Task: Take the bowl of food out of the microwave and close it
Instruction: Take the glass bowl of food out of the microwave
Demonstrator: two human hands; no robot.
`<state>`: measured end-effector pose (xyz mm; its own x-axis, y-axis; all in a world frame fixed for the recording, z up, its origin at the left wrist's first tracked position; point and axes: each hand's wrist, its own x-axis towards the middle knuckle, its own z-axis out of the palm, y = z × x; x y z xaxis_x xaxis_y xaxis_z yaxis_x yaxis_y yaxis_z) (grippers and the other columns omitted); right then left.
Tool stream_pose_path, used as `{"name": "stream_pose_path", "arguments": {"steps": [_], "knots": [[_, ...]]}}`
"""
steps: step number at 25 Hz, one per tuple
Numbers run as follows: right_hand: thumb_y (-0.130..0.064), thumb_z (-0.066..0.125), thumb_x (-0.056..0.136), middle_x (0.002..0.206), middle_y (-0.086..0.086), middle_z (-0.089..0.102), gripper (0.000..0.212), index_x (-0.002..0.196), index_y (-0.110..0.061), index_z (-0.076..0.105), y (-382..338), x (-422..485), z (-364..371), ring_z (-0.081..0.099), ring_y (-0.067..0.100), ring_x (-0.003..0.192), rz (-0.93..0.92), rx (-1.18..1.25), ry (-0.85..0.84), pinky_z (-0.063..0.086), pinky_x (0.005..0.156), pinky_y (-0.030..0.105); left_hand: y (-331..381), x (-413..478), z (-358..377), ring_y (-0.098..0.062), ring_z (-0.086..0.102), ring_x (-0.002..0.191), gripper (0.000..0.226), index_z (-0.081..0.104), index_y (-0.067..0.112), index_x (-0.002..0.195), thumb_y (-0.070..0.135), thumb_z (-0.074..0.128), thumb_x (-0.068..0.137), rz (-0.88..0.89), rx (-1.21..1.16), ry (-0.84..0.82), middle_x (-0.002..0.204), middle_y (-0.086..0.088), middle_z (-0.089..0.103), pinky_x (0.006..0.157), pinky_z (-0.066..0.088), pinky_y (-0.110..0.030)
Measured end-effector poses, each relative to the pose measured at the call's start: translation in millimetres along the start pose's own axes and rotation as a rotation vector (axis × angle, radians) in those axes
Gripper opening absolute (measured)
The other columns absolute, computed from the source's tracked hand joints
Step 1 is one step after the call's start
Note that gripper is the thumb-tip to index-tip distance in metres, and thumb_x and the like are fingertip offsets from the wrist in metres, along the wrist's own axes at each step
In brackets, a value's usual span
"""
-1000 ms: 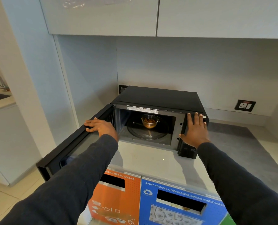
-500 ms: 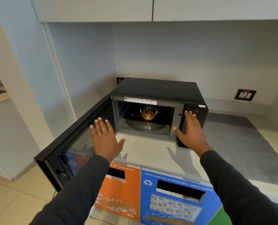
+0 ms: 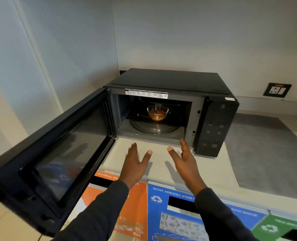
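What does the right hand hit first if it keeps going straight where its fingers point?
Probably nothing until the bowl. The right hand, open, points into the microwave cavity, fingertips near the front sill. It may skim the turntable first; depth is unclear from one view.

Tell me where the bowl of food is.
In the head view, the bowl of food sits on the turntable inside the open microwave, beyond both empty hands.
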<state>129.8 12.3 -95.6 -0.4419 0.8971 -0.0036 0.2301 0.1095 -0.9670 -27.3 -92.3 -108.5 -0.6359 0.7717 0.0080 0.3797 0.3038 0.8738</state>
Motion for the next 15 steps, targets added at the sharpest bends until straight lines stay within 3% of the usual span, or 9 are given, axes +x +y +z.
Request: {"name": "stream_pose_path", "arguments": {"steps": [5, 10, 12, 13, 15], "knots": [[-0.057, 0.063, 0.089, 0.167, -0.005, 0.025, 0.083, 0.157, -0.038, 0.02, 13.4, 66.4, 25.8, 0.032, 0.021, 0.149, -0.034, 0.191, -0.021, 0.033, 0.105, 0.031, 11.1, 68.1, 19.1, -0.023, 0.034, 0.15, 0.077, 0.022, 0.028, 0.162, 0.063, 0.046, 0.098, -0.011, -0.28, 0.031, 0.167, -0.001, 0.03, 0.106, 0.03, -0.028], [-0.042, 0.065, 0.094, 0.159, -0.008, 0.037, 0.076, 0.157, -0.03, 0.026, 1.5, 147.1, 39.2, 0.04, 0.015, 0.142, -0.075, 0.298, -0.001, 0.036, 0.092, 0.02, 24.6, 150.7, 29.3, -0.023, 0.033, 0.15, 0.065, 0.032, 0.025, 0.159, 0.059, 0.035, 0.104, 0.016, -0.479, 0.103, 0.165, -0.002, 0.035, 0.122, 0.026, -0.042], [-0.037, 0.064, 0.094, 0.133, -0.015, 0.055, 0.051, 0.142, -0.035, 0.045, -0.9, 172.1, 43.6, 0.052, 0.01, 0.122, -0.063, 0.314, 0.024, 0.038, 0.083, 0.019, 26.9, 180.4, 33.0, -0.024, 0.037, 0.148, 0.064, 0.038, 0.021, 0.156, 0.059, 0.035, 0.104, -0.03, -0.576, 0.111, 0.161, -0.004, 0.04, 0.118, 0.028, -0.038], [-0.034, 0.063, 0.095, 0.118, -0.018, 0.059, 0.031, 0.123, -0.041, 0.053, -0.9, 184.3, 46.6, 0.056, 0.007, 0.107, -0.058, 0.321, 0.039, 0.038, 0.077, 0.02, 26.8, 194.8, 35.6, -0.025, 0.04, 0.146, 0.065, 0.041, 0.02, 0.154, 0.06, 0.035, 0.103, -0.057, -0.621, 0.105, 0.159, -0.005, 0.044, 0.118, 0.028, -0.038], [-0.035, 0.06, 0.095, 0.101, -0.011, 0.062, 0.009, 0.102, -0.039, 0.056, -0.3, 203.3, 52.2, 0.058, 0.008, 0.094, -0.03, 0.374, 0.062, 0.042, 0.073, 0.025, 27.1, 215.5, 39.3, -0.028, 0.047, 0.141, 0.071, 0.047, 0.019, 0.151, 0.067, 0.036, 0.099, -0.084, -0.688, 0.086, 0.154, -0.008, 0.051, 0.12, 0.033, -0.047]]}}
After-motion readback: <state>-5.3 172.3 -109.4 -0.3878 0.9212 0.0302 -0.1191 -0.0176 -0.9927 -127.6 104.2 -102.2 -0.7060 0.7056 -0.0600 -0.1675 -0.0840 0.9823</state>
